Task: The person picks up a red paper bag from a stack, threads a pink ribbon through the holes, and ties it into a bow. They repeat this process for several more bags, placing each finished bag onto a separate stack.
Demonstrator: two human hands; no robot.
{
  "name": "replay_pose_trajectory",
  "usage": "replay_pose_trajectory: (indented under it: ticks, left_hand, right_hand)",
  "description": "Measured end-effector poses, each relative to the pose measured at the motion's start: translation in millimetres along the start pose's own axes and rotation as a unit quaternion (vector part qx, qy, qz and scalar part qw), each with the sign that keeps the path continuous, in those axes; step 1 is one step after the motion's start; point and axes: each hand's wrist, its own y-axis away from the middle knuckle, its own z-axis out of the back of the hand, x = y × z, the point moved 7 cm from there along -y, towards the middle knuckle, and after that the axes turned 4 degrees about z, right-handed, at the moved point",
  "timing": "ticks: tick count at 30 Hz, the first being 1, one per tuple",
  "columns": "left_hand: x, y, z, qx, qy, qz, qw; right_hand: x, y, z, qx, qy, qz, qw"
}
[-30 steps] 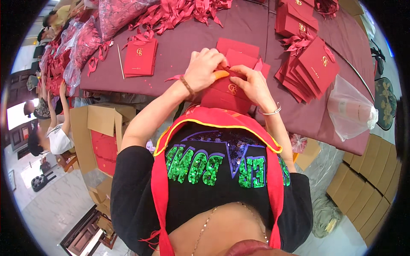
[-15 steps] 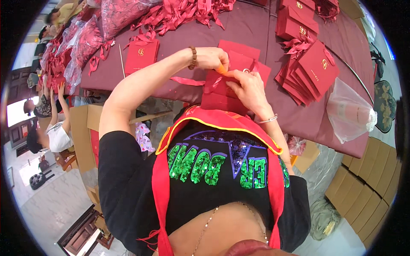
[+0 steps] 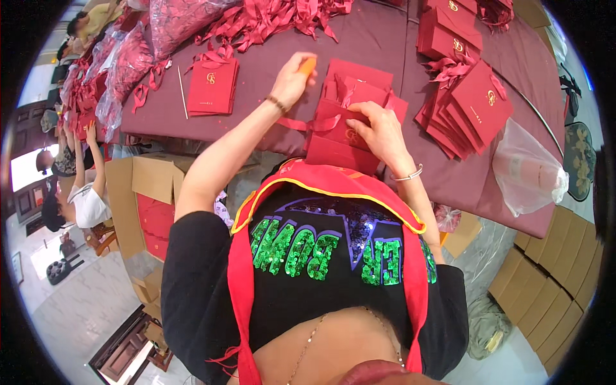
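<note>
Flat red gift bags with gold print lie in an overlapping pile at the table edge in front of me. On the upper one, my right hand bends thumb and forefinger close together at a red ribbon. The ribbon's loose end trails left over the bag's side. Up and to the left, off the pile, is my left hand with its fingers curled. An orange piece shows at its fingers; whether it is held or worn I cannot make out.
Finished-looking bags lie left, a fanned stack right. Loose ribbons heap at the far side. A clear plastic bag hangs at the right edge. An open carton stands lower left. Other people are at far left.
My left hand has left the bag and ribbon, moving up and to the left. My right hand stays at the bag, shifted only slightly. More of the carton shows.
</note>
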Motion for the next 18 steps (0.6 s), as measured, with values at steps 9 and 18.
replay_pose_trajectory:
  ticks: [9, 18]
  left_hand:
    - [45.3, 72.2, -3.3, 0.184, -0.164, -0.016, 0.969]
    - [57.4, 106.2, 106.1, 0.086, -0.270, -0.031, 0.959]
  right_hand:
    - [-14.0, -3.7, -13.1, 0.015, 0.003, -0.051, 0.999]
    - [-29.1, -3.3, -19.5, 0.021, 0.006, -0.073, 0.997]
